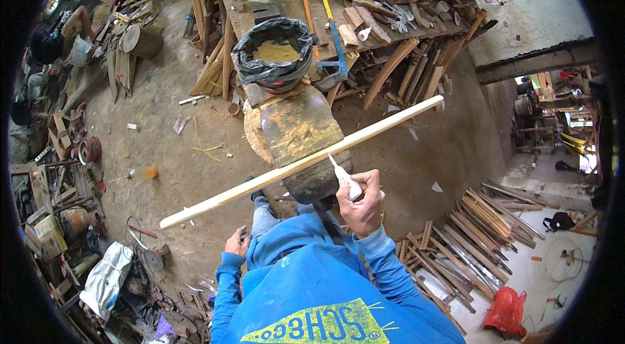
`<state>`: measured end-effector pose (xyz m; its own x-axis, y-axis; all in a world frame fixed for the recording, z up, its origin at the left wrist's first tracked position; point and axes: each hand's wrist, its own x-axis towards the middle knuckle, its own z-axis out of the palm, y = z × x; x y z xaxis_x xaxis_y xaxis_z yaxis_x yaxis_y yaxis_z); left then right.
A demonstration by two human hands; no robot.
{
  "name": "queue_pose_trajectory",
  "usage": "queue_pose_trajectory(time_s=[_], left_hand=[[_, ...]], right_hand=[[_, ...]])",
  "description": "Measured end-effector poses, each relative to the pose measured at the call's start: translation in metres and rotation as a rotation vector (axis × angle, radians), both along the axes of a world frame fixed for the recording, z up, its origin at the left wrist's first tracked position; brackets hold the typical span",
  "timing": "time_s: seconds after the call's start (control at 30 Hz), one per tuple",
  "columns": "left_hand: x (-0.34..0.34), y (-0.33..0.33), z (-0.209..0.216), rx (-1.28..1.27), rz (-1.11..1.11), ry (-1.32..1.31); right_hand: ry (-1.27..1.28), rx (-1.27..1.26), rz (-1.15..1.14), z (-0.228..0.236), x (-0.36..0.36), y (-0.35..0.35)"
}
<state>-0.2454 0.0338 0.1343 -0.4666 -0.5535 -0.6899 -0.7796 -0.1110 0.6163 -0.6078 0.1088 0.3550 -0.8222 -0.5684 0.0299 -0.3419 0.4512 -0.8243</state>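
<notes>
My right hand [362, 206] is closed around a white squeeze bottle [352, 189] with a long pointed nozzle. The nozzle tip points up and away from me, close to the near edge of a long pale wood strip [260, 180]; whether it touches I cannot tell. The strip lies slantwise across a dark, sawdust-covered wooden block [301, 128], both ends sticking out past it. Low beside my left leg, my left hand [237, 242] hangs with loosely bent fingers and nothing visible in it.
Beyond the block stands a bucket [277, 57] lined with a black bag, holding sawdust. A hacksaw [332, 38] leans on the cluttered workbench [286, 2]. Wood strips [465, 240] are piled at right, near a red plastic bag [506, 311]. Another person [52, 41] sits at far left.
</notes>
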Motion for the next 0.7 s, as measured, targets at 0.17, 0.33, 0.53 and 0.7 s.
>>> queue_pose_trajectory(time_s=[0.17, 0.33, 0.53, 0.7], left_hand=[[-0.006, -0.001, 0.004, 0.034, 0.011, -0.02], [-0.011, -0.004, 0.002, 0.008, -0.024, -0.028], [-0.023, -0.008, 0.003, -0.005, -0.05, -0.071], [-0.027, -0.01, 0.006, -0.002, -0.056, -0.055]], right_hand=[[0.019, 0.001, -0.028, 0.005, -0.014, 0.004], [0.049, 0.032, -0.088, 0.003, -0.027, 0.008], [0.099, 0.005, -0.13, 0.002, -0.046, 0.01], [0.172, 0.0, -0.193, 0.003, -0.055, 0.011]])
